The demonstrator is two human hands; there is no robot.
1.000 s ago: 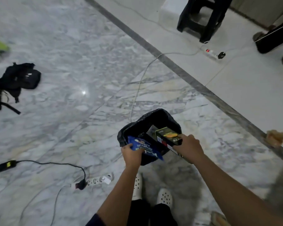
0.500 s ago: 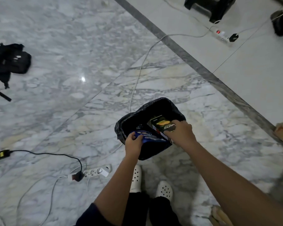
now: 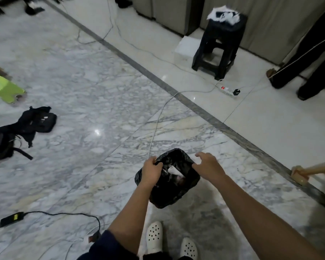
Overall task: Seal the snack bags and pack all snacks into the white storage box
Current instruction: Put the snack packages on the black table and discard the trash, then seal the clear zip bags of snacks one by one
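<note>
On the marble floor just ahead of your feet, your left hand grips the left rim of the black-lined bin, fingers curled over the liner. Your right hand hovers at the right rim, fingers spread, holding nothing. A white piece lies inside the bin, too blurred to name; a white box sits well apart by the stool.

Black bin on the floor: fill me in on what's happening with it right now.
A person stands over the black bin, which sits on the marble floor just ahead of their white clogs. Their left hand grips the liner at the near-left rim, while the right hand is open by the right rim, holding nothing. Inside, only a white scrap shows clearly; the rest is too dark to tell.
</note>
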